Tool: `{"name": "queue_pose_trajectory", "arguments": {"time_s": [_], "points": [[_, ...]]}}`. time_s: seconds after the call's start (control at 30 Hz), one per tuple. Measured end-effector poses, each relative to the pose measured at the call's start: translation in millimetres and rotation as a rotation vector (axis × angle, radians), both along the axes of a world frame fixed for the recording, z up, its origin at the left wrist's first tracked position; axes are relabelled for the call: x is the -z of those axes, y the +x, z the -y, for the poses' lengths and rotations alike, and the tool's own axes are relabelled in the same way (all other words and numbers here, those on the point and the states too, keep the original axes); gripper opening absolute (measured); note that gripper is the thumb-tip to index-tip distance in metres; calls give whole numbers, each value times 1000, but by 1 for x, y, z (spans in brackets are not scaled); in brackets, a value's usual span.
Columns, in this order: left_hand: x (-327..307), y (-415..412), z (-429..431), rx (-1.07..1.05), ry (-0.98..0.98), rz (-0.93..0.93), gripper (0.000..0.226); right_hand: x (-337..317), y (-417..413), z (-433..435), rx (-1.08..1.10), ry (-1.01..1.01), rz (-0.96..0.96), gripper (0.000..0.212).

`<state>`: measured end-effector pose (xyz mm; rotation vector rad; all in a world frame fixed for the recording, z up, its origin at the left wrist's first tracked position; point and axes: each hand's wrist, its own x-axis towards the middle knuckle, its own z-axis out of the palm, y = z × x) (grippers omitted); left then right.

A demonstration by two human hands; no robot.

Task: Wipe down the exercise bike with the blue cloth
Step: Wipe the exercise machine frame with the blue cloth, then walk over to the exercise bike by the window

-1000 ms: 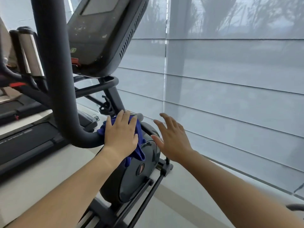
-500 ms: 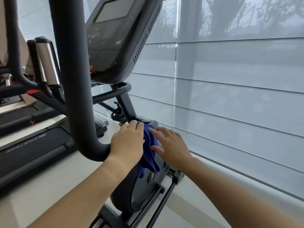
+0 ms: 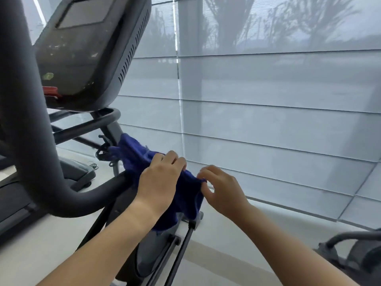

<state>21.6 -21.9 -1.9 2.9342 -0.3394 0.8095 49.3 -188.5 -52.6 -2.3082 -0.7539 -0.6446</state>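
The dark grey exercise bike fills the left side, its console at upper left and a thick curved handlebar tube sweeping down to the centre. The blue cloth is draped over the end of that tube and hangs down below it. My left hand grips the cloth on top of the tube, fingers curled over it. My right hand pinches the cloth's right edge between thumb and fingers. The tube end under the cloth is hidden.
Pale window blinds close off the whole right and far side. A treadmill deck lies at the left on the pale floor. Part of another grey machine shows at the lower right. The bike's thin lower rods run beneath my hands.
The right hand moved from the air onto the cloth and now pinches its edge. The cloth has spread further along the tube. The view swung closer to the bike.
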Motion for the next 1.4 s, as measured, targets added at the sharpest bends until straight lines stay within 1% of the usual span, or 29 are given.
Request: {"name": "queue_pose_trajectory", "arguments": {"time_s": [0.07,0.13,0.2,0.3,0.37,0.43,0.5,0.57,0.63,0.67,0.8,0.87,0.93,1.0,1.07,1.1,1.17,1.27,1.4], "points": [[4,-2,29,155,-28,-4,22,2,-17,27,77,0,-16,26],[9,-8,64,299,-66,-33,25,4,-42,57,154,22,-71,40],[14,-20,98,439,-161,-82,24,4,-73,86,221,61,-133,46],[19,-56,152,652,-275,-180,20,8,-132,135,378,108,-173,40],[21,-90,191,789,-293,-252,15,10,-181,169,524,153,-212,32],[22,-128,230,930,-268,-316,11,11,-239,201,666,184,-210,25],[22,-169,266,1071,-190,-363,17,15,-303,228,802,202,-153,23],[26,-212,299,1206,-154,-449,30,19,-373,244,935,193,-96,27],[35,-256,327,1340,-170,-596,47,21,-440,251,1046,158,-71,31],[41,-278,340,1411,-165,-682,50,21,-470,252,1100,135,-70,33],[55,-374,383,1704,-32,-951,42,29,-586,248,1408,96,-73,36],[55,-419,398,1829,52,-1019,44,29,-640,236,1550,129,-81,37],[55,-462,409,1964,142,-1043,44,26,-688,218,1685,148,-65,35],[56,-501,417,2109,185,-1024,35,23,-726,194,1847,145,-13,34],[53,-538,417,2227,226,-963,25,20,-754,164,1998,188,30,35],[50,-553,415,2278,239,-952,23,18,-764,150,2053,221,40,36],[46,-590,405,2407,273,-942,25,16,-784,120,2169,301,66,37],[43,-641,383,2556,267,-875,19,17,-814,77,2312,481,134,34],[49,-700,344,2655,246,-949,19,30,-847,23,2520,637,271,28]]}}
